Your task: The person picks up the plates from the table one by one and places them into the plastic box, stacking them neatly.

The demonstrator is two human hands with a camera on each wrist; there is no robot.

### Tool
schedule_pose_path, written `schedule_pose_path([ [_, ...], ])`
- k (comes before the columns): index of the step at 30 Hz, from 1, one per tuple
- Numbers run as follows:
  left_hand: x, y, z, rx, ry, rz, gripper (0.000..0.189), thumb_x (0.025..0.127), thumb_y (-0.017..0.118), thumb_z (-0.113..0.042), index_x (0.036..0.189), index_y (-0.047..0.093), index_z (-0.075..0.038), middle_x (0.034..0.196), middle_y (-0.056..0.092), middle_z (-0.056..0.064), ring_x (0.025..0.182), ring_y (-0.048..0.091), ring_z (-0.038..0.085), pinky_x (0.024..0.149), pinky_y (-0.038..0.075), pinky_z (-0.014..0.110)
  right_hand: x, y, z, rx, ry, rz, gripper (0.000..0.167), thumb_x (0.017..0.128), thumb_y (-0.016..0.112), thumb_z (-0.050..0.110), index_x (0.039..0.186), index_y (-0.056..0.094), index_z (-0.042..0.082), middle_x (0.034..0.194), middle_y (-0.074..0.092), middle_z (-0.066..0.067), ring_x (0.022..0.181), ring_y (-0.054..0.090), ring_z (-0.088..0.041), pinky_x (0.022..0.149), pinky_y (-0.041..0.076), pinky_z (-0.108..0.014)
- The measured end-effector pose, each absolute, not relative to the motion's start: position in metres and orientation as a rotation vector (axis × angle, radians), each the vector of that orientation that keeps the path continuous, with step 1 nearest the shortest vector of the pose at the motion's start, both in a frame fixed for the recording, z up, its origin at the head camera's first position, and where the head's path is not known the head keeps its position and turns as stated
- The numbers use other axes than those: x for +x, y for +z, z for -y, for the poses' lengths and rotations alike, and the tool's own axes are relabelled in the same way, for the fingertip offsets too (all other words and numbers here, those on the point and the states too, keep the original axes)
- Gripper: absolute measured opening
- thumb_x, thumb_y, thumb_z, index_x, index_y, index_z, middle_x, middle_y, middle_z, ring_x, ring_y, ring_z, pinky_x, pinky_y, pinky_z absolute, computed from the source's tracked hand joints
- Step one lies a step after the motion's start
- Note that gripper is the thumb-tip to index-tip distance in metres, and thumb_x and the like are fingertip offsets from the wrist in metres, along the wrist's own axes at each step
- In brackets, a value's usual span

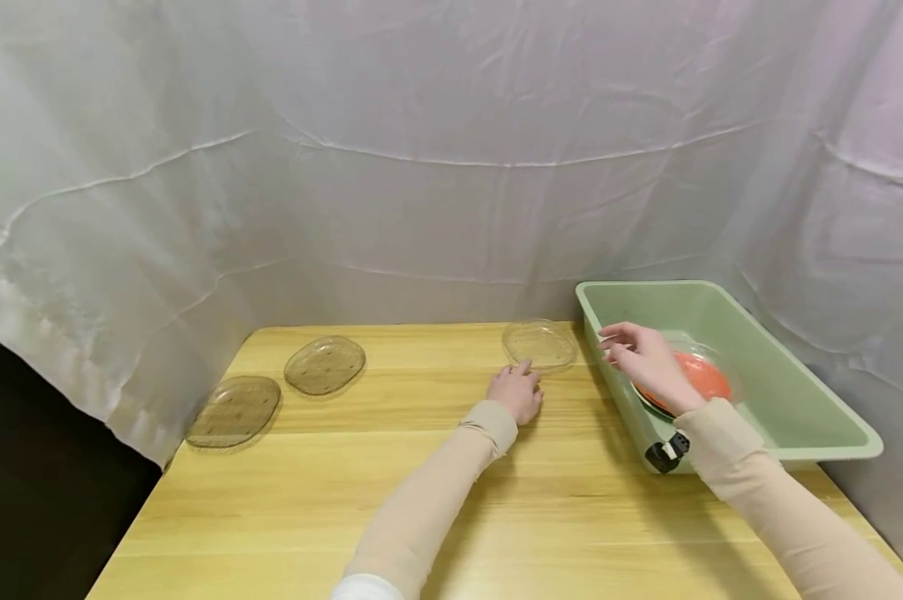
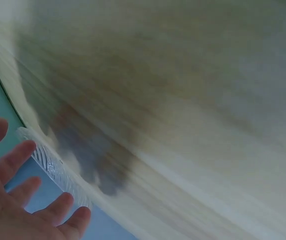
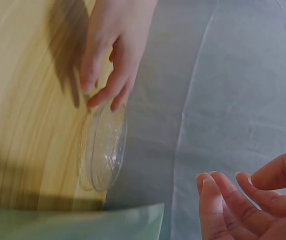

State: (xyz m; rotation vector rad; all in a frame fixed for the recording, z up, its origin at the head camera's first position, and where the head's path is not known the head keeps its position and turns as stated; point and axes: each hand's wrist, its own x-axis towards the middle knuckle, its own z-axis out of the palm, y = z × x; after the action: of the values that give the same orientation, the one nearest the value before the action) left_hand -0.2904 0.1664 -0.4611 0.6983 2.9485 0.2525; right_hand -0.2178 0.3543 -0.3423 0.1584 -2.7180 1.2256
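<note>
My left hand (image 1: 515, 393) is at the near edge of a clear plate (image 1: 539, 343) lying at the back of the table. Its fingers are spread over or beside the rim in the left wrist view; whether they touch it I cannot tell. My right hand (image 1: 644, 360) hovers above the left side of a green bin (image 1: 800, 379), fingers loosely bent and holding nothing. Inside the bin lies a red-orange plate (image 1: 702, 377), partly hidden by that hand, with clear and dark rims around it. The right wrist view shows the clear plate (image 3: 108, 150) below the left fingertips.
Two brownish see-through plates lie on the left of the wooden table (image 1: 391, 492), one near the back (image 1: 325, 365) and one at the left edge (image 1: 233, 411). Pale curtains (image 1: 436, 217) hang behind. A black device (image 1: 669, 451) is strapped by the right wrist.
</note>
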Motion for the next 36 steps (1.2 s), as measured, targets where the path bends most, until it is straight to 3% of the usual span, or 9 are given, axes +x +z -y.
schedule_pose_path([
  [8,-0.286,-0.457,-0.165,0.697,0.249,-2.967,0.039,0.107,0.044,-0.039,0.142,0.057,-0.029,0.164,0.036,-0.007,0.147,0.041,0.023,0.12,0.04,0.043,-0.217,-0.345,-0.344,0.179,1.25,2.728,0.035,0.096,0.044,-0.002,0.127,0.057,-0.012,0.113,0.068,-0.032,0.079,0.065,-0.004,0.073,0.06,-0.021],
  [14,-0.297,-0.466,-0.161,0.69,0.287,-2.969,0.038,0.106,0.046,-0.039,0.141,0.057,-0.029,0.158,0.045,-0.007,0.144,0.045,0.023,0.117,0.042,0.044,-0.214,-0.345,-0.335,0.173,1.426,2.689,0.035,0.099,0.045,0.0,0.13,0.055,-0.013,0.119,0.066,-0.032,0.08,0.064,0.0,0.076,0.059,-0.017],
  [16,-0.297,-0.466,-0.157,0.701,0.311,-2.962,0.038,0.106,0.046,-0.038,0.141,0.056,-0.028,0.156,0.048,-0.006,0.142,0.047,0.024,0.116,0.043,0.044,-0.213,-0.345,-0.333,0.153,1.533,2.644,0.036,0.1,0.046,0.001,0.132,0.053,-0.013,0.114,0.068,-0.027,0.08,0.065,0.001,0.077,0.06,-0.018],
  [21,-0.297,-0.465,-0.142,0.742,0.358,-2.958,0.039,0.107,0.047,-0.037,0.144,0.051,-0.028,0.153,0.051,-0.004,0.138,0.052,0.026,0.112,0.047,0.046,-0.21,-0.347,-0.327,0.094,1.798,2.524,0.04,0.102,0.047,0.004,0.139,0.046,-0.014,0.098,0.069,0.007,0.084,0.068,0.0,0.079,0.06,-0.018],
  [23,-0.297,-0.466,-0.134,0.77,0.357,-2.961,0.04,0.107,0.046,-0.036,0.146,0.05,-0.028,0.154,0.051,-0.003,0.138,0.053,0.026,0.113,0.047,0.046,-0.209,-0.349,-0.324,0.067,1.882,2.49,0.042,0.103,0.047,0.005,0.14,0.043,-0.014,0.093,0.067,0.014,0.085,0.069,0.0,0.079,0.06,-0.017],
  [31,-0.292,-0.463,-0.097,0.961,0.445,-2.918,0.039,0.107,0.047,-0.028,0.143,0.055,-0.015,0.148,0.057,0.006,0.135,0.057,0.026,0.117,0.045,0.038,-0.203,-0.364,-0.308,0.036,2.088,2.395,0.035,0.105,0.04,0.007,0.138,0.045,-0.003,0.094,0.069,0.016,0.087,0.069,-0.002,0.081,0.058,-0.017],
  [36,-0.283,-0.454,-0.073,1.05,0.577,-2.859,0.035,0.105,0.048,-0.02,0.137,0.059,-0.009,0.14,0.064,0.008,0.127,0.062,0.027,0.111,0.05,0.038,-0.203,-0.379,-0.297,0.019,2.187,2.314,0.032,0.105,0.04,0.007,0.135,0.047,0.002,0.095,0.07,0.014,0.086,0.068,-0.003,0.083,0.058,-0.019],
])
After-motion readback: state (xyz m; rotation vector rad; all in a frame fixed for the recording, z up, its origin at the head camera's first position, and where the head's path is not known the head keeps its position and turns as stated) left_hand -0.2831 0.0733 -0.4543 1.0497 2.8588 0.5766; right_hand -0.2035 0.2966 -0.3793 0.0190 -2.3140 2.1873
